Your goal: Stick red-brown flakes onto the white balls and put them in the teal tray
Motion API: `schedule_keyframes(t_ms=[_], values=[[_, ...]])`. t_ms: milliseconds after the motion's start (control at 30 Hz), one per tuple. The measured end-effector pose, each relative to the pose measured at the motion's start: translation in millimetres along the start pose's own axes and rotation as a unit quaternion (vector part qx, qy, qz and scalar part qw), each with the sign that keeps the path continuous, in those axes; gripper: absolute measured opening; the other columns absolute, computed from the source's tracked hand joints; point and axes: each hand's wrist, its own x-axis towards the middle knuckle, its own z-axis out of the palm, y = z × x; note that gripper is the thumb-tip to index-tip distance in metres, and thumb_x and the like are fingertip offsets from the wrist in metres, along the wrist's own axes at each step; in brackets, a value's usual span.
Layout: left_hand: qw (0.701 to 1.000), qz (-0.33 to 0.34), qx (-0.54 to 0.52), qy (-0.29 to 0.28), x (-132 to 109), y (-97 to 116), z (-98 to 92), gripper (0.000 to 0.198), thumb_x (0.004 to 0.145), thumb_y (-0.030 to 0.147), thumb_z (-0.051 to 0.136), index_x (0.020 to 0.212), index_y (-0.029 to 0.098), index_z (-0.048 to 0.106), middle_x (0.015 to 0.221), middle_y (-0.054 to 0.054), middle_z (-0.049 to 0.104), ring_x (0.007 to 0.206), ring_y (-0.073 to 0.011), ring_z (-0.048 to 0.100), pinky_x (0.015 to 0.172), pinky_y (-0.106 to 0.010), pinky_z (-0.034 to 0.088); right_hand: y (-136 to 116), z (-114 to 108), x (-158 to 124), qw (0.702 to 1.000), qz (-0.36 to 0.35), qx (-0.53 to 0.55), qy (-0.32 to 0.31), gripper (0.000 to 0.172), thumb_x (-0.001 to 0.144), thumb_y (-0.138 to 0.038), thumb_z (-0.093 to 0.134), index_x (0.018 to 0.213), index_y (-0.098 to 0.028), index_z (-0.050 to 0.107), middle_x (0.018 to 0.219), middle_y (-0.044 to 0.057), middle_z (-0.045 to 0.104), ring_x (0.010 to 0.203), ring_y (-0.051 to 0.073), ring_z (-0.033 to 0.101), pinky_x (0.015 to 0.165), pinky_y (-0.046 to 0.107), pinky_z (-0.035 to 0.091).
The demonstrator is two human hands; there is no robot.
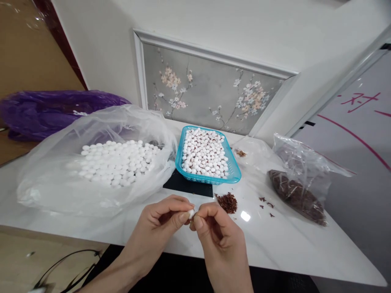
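Note:
My left hand (163, 221) and my right hand (215, 230) meet above the near edge of the white table (284, 240). Both pinch one small white ball (191, 213) between thumb and fingertips. Just right of my hands lies a small heap of reddish-brown bits (228, 202). Behind them a blue plastic basket (233, 174) is full of white balls with dark spots. To the left a clear plastic bag (55, 183) lies open with many plain white balls (117, 162) inside.
A clear bag of brown bits (297, 195) lies at the right, with a few loose bits (265, 203) beside it. A purple bag (51, 112) sits at the far left. A floral wall panel (207, 95) stands behind the table. Black cables (64, 268) lie on the floor.

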Motion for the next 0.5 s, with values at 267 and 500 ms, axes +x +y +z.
schedule_keyframes(t_ms=[267,500], values=[[0.999,-0.025,-0.042,-0.003,-1.2,5.2,3.5,0.01,0.08,0.018,0.068,0.076,0.022,0.076,0.078,-0.001,0.062,0.073,-0.0132,0.055,0.071,-0.024,0.046,-1.9,2.0,1.6,1.0,0.002,0.022,-0.007,0.021,0.085,-0.036,0.058,0.073,-0.02,0.056,0.069,0.0,0.055,0.067,0.013,0.054,0.063,0.024,0.046],[0.999,-0.016,-0.049,-0.005,-1.4,5.8,4.4,0.01,0.08,0.018,0.068,0.076,0.022,0.075,0.079,-0.001,0.061,0.072,-0.0124,0.054,0.07,-0.024,0.046,0.1,2.5,2.8,0.999,0.004,0.032,-0.014,0.019,0.086,-0.035,0.058,0.075,-0.02,0.054,0.071,0.0,0.055,0.068,0.013,0.054,0.065,0.024,0.046]])
